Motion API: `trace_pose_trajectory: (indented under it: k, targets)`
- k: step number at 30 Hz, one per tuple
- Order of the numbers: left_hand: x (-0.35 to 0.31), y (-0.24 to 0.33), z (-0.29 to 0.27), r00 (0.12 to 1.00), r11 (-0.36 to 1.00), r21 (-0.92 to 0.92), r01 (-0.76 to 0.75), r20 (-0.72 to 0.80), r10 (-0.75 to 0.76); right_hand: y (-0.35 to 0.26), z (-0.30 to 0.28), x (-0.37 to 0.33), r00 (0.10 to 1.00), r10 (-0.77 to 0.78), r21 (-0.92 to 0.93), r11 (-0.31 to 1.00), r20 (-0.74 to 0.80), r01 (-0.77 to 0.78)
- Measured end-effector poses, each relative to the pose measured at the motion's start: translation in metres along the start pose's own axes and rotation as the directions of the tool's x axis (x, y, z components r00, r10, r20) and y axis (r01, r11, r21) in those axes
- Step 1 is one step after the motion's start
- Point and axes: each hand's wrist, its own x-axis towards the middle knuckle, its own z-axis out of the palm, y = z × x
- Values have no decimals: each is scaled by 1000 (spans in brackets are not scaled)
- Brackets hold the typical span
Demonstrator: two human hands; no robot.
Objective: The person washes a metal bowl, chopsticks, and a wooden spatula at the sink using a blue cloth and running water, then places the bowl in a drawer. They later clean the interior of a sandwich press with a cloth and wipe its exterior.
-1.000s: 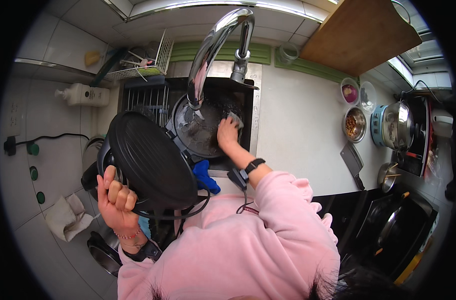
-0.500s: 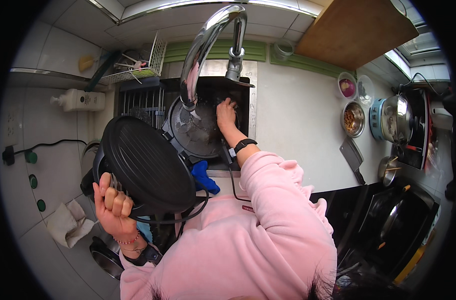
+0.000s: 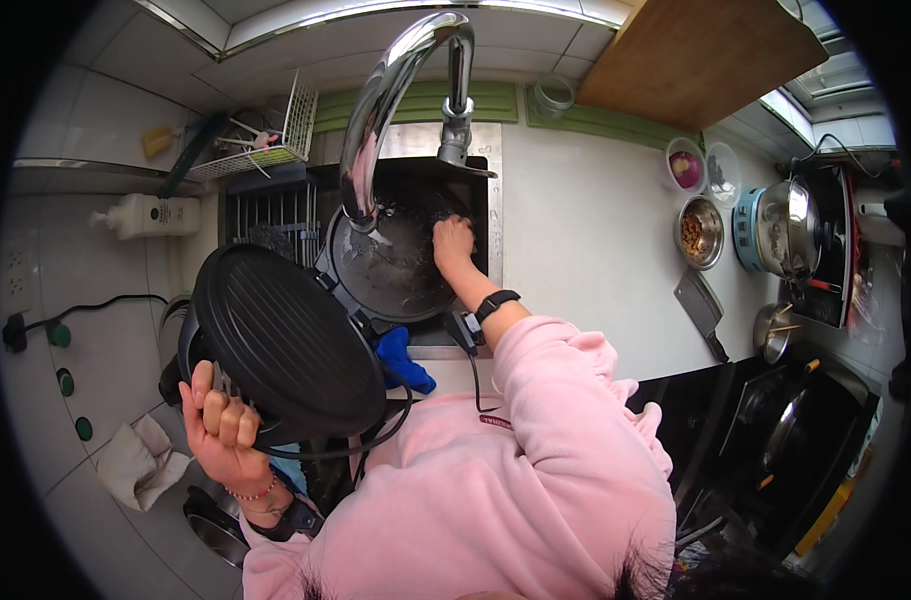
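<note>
A black two-plate electric griddle (image 3: 296,340) stands opened out at the sink. Its ridged upper plate is tilted up on the left. The round lower plate (image 3: 396,270) lies in the sink (image 3: 495,215), wet with water and suds. My left hand (image 3: 224,428) is wrapped around the handle at the upper plate's outer edge. Down on the lower plate's right side is my right hand (image 3: 455,243), fingers curled over something dark that I cannot make out. The chrome faucet (image 3: 369,120) arches above the lower plate. A power cord (image 3: 408,405) hangs from the griddle.
A blue cloth-like item (image 3: 404,362) lies at the sink's front edge. On the right counter are a cleaver (image 3: 700,305), a steel bowl of food (image 3: 699,232) and a lidded glass pot (image 3: 788,228). A white wire basket (image 3: 298,120) and a soap bottle (image 3: 166,216) stand left.
My right hand has moved slightly down on the lower plate, its fingers now lower. My left hand keeps its grip on the griddle handle. The whole view has shifted a little.
</note>
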Motion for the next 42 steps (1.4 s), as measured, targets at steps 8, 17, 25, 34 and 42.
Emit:
trace_pose_trajectory:
  k: [8, 17, 25, 34, 42]
  targets:
    - [-1, -4, 3, 1000, 1000, -24, -3, -9, 3, 1, 11, -13, 992, 56, 460, 888, -116, 4]
    - [3, -10, 7, 1000, 1000, 20, -7, -10, 8, -8, 9, -4, 981, -2, 481, 871, -196, 98]
    - [5, -11, 10, 1000, 1000, 12, -19, -20, 19, -23, -1, -27, 987, -139, 88, 987, 86, 132]
    - [0, -12, 9, 1000, 1000, 26, -12, -13, 12, -1, 14, -10, 972, -49, 390, 910, -232, 139]
    - [4, -10, 7, 1000, 1000, 15, -11, 1, 11, 22, -4, -66, 934, -192, 441, 896, 303, 41]
